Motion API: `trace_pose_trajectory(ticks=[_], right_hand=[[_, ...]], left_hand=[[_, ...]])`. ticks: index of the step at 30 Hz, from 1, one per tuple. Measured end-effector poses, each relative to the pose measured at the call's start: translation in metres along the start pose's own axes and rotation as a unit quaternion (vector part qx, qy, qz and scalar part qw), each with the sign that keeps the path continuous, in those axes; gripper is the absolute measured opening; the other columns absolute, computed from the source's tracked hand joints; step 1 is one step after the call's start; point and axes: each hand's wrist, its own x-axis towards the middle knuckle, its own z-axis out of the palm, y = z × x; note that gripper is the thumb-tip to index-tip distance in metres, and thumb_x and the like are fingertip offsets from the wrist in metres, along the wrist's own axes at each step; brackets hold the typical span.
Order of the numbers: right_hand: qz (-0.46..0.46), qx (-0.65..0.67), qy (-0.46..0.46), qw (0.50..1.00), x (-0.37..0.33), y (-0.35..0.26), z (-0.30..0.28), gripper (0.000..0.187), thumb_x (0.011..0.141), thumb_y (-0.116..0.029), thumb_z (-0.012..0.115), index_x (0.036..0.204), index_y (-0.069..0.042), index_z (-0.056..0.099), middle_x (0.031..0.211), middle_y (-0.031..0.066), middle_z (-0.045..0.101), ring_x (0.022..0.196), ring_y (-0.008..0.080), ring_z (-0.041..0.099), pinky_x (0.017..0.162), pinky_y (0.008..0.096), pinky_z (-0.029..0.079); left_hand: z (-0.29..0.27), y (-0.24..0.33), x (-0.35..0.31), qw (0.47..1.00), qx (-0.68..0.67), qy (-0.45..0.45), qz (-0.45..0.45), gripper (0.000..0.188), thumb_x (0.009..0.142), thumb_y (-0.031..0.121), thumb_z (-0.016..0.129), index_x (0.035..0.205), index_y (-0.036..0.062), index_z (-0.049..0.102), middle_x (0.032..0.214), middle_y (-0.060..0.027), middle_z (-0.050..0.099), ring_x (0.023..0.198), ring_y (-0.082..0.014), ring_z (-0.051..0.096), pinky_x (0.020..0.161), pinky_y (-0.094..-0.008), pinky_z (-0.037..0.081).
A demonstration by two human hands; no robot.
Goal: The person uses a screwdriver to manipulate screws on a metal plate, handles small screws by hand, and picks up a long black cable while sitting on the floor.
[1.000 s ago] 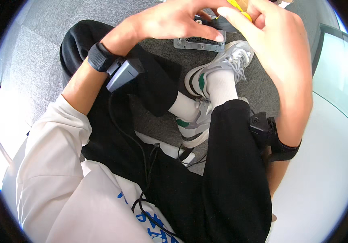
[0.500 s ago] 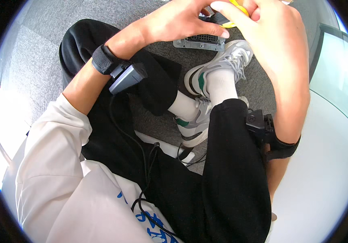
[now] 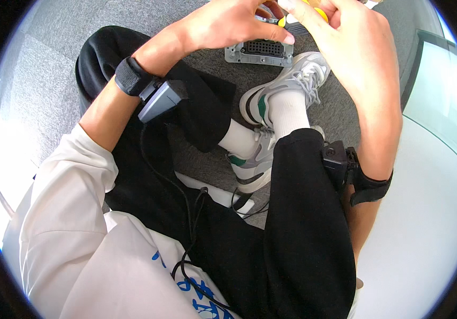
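Note:
Both my hands meet at the top of the head view, over a yellow-and-black piece (image 3: 298,27) with a ribbed dark side; its exact kind is hidden by the fingers. My left hand (image 3: 233,24) curls round its left end, thumb below and fingers partly out of sight. From the right, my right hand (image 3: 348,40) pinches its yellow part, thumb pointing left. Just beneath my left thumb lies a grey metal housing (image 3: 233,55) with a black multi-hole connector block (image 3: 264,48). My left hand partly covers its far side.
My crossed legs in black trousers (image 3: 305,181) and my grey-white shoes (image 3: 292,80) lie close below the housing, on grey carpet (image 3: 58,90). Wrist straps carry grey and black devices (image 3: 159,101); a black cable (image 3: 156,165) runs over my lap. A white glass-topped panel (image 3: 425,175) stands at right.
The yellow-and-black piece has turned, with more of its ribbed side now to the right. My hands have shifted slightly up, uncovering more of the connector block.

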Motion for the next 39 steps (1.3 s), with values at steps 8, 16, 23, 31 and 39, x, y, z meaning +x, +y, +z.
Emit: trace_pose_trajectory(ticks=[8,16,23,31,39], right_hand=[[-0.198,0.039,0.382,0.902,0.007,0.012,0.052,0.028,0.084,-0.016,0.080,0.094,0.004,0.064,0.075,0.0182,0.062,0.065,0.0329,0.064,0.062,0.0405,0.051],[-0.144,-0.021,0.147,0.978,-0.009,0.019,0.022,0.024,0.084,-0.014,0.078,0.097,0.002,0.065,0.082,0.0177,0.065,0.070,0.0370,0.065,0.066,0.0416,0.052],[-0.344,0.055,0.189,0.918,-0.015,0.029,0.027,0.028,0.084,-0.009,0.076,0.106,0.004,0.066,0.096,0.0183,0.064,0.079,0.0350,0.067,0.070,0.0400,0.052],[-0.171,-0.027,0.219,0.960,-0.009,0.014,0.034,0.024,0.083,-0.011,0.080,0.080,0.001,0.059,0.060,0.0154,0.062,0.055,0.0305,0.063,0.055,0.0395,0.049],[-0.353,0.053,0.201,0.912,-0.007,0.038,0.036,0.026,0.083,-0.009,0.077,0.101,0.004,0.064,0.091,0.0192,0.064,0.081,0.0359,0.066,0.074,0.0381,0.052]], left_hand=[[-0.009,-0.019,-0.002,0.980,-0.193,0.026,-0.039,0.041,0.095,0.003,0.072,0.130,0.0021,0.054,0.119,-0.0086,0.067,0.114,-0.0167,0.061,0.103,-0.0338,0.049],[-0.002,-0.011,0.002,0.996,-0.086,-0.006,0.011,0.048,0.089,0.013,0.082,0.131,0.0045,0.059,0.117,-0.0083,0.069,0.112,-0.0178,0.063,0.103,-0.0346,0.048],[-0.019,-0.018,0.001,0.996,-0.084,-0.021,0.038,0.046,0.090,0.006,0.079,0.130,0.0018,0.055,0.116,-0.0095,0.070,0.112,-0.0182,0.065,0.104,-0.0345,0.050],[-0.005,-0.015,-0.003,0.997,0.041,0.002,0.064,0.048,0.091,0.018,0.081,0.132,0.0044,0.060,0.119,-0.0106,0.066,0.109,-0.0240,0.063,0.096,-0.0378,0.051],[-0.015,-0.006,-0.002,0.997,0.067,0.033,0.028,0.045,0.086,0.013,0.081,0.126,0.0002,0.064,0.108,-0.0163,0.074,0.101,-0.0259,0.072,0.091,-0.0369,0.055]])
